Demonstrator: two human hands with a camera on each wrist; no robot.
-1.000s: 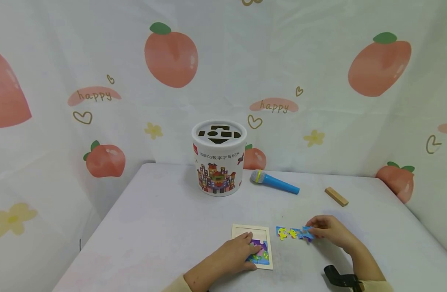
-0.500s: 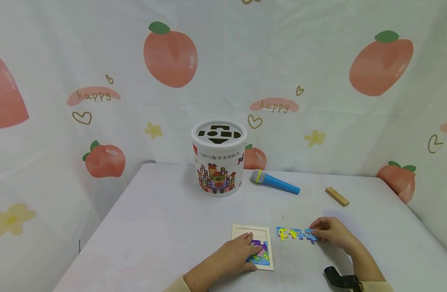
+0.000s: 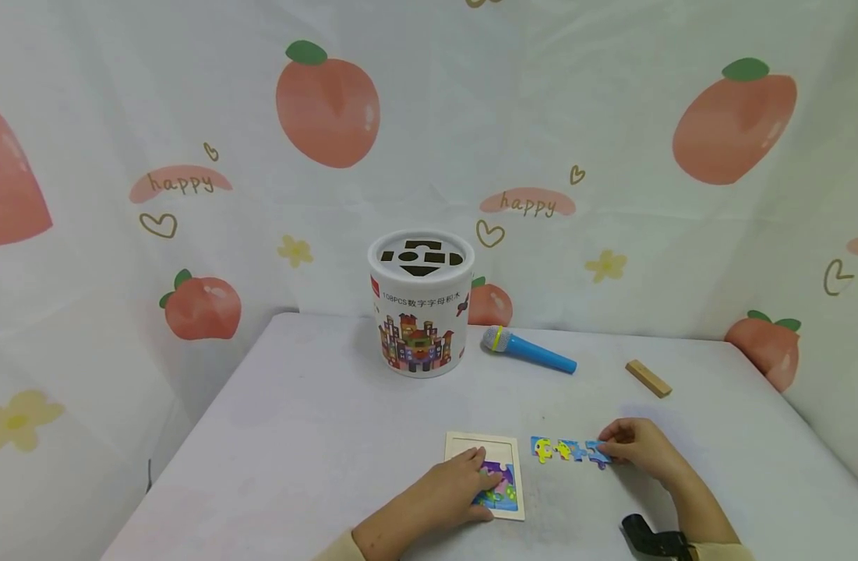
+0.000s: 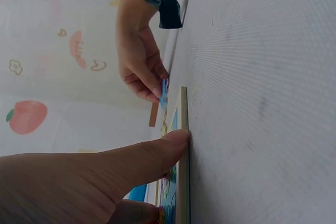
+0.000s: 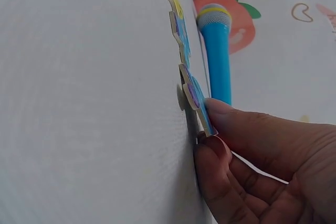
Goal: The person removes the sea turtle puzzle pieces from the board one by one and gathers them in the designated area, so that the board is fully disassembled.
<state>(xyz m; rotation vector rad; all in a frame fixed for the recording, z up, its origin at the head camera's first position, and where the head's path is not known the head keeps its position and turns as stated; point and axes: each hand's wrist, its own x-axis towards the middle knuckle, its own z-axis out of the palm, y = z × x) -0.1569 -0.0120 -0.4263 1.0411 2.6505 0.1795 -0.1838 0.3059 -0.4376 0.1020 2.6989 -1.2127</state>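
My right hand (image 3: 642,449) pinches a blue puzzle piece (image 3: 597,452) between thumb and fingers; in the right wrist view the piece (image 5: 196,94) tilts up off the table at the hand's end. Left of it lie a blue-and-yellow piece (image 3: 570,449) and a piece with a yellow figure (image 3: 543,448). My left hand (image 3: 446,489) rests with extended fingers on a wooden puzzle frame (image 3: 481,436), partly covering the purple and green pieces (image 3: 509,492) in its lower part. The left wrist view shows the thumb (image 4: 152,158) on the frame's edge (image 4: 182,111).
A white bucket (image 3: 421,327) with a shape-cut lid stands at the back of the table (image 3: 295,405). Right of it lie a blue toy microphone (image 3: 537,353) and a small wooden block (image 3: 647,379). A printed cloth hangs behind.
My right hand has moved slightly right with the blue piece, which sits a little farther from the frame and lies flatter. My left hand has stayed in place on the frame.
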